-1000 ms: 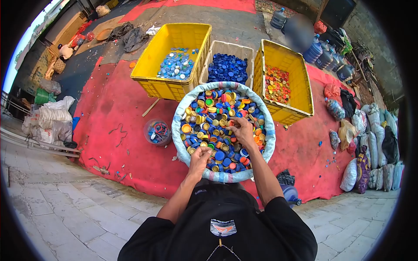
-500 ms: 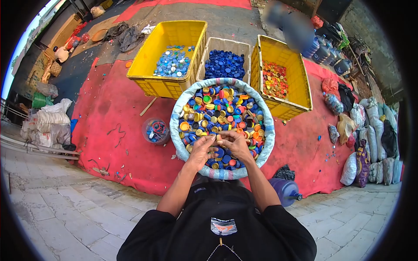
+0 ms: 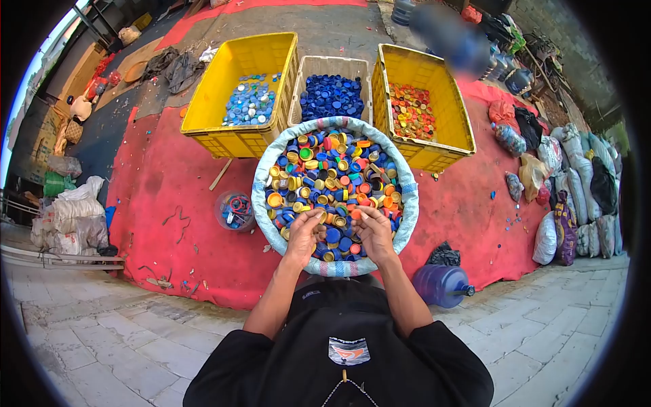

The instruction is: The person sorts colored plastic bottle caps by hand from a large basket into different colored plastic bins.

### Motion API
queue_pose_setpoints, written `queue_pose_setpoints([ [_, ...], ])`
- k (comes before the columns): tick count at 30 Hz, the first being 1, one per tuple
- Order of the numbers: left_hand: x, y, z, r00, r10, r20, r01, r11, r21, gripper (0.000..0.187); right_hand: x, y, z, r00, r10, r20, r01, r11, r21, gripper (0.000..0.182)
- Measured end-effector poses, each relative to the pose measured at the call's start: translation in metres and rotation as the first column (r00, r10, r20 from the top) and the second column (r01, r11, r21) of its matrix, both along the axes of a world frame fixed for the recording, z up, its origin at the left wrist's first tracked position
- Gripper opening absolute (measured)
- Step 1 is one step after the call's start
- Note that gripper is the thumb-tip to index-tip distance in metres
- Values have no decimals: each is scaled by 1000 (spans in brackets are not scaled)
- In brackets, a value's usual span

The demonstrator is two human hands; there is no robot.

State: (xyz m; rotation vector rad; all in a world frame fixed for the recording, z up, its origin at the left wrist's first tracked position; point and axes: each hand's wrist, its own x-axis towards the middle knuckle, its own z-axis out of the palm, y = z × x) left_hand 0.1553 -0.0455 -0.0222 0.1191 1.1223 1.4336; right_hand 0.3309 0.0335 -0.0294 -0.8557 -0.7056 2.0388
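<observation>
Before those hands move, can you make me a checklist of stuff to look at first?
1. Left hand and right hand apart over the tub: ok.
2. Right hand gripping the orange cap: cannot tell; they're close, but the grip is unclear.
3. Left hand empty: cannot tell; too little shows inside it.
4. White bin one colour: ok; its caps look dark blue.
5. Right yellow bin one colour: not ok; red, orange and yellow are mixed.
6. Left yellow bin has room: ok; its caps lie well below the rim.
</observation>
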Motion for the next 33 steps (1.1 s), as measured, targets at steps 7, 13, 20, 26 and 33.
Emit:
queue_pose_setpoints([
  [7,2,17,-16,175,-37,-984,51,998,-29,31,42,-6,5,953,-172,-249,79,936,-342,32],
  [13,31,48,-33,5,-105,-994,297,950,-99,36,52,-18,3,958,-185,-220,110,943,-313,37],
  [20,41,63,-36,-155,-153,-976,316,928,-196,49,61,-27,7,949,-220,-225,149,943,-297,32],
  [26,35,72,-49,-104,-167,-980,320,928,-192,56,62,-29,3,956,-206,-208,146,951,-273,30],
  [33,19,86,-49,238,-326,-915,422,883,-205,55,60,-27,4,978,-141,-152,106,970,-219,30],
])
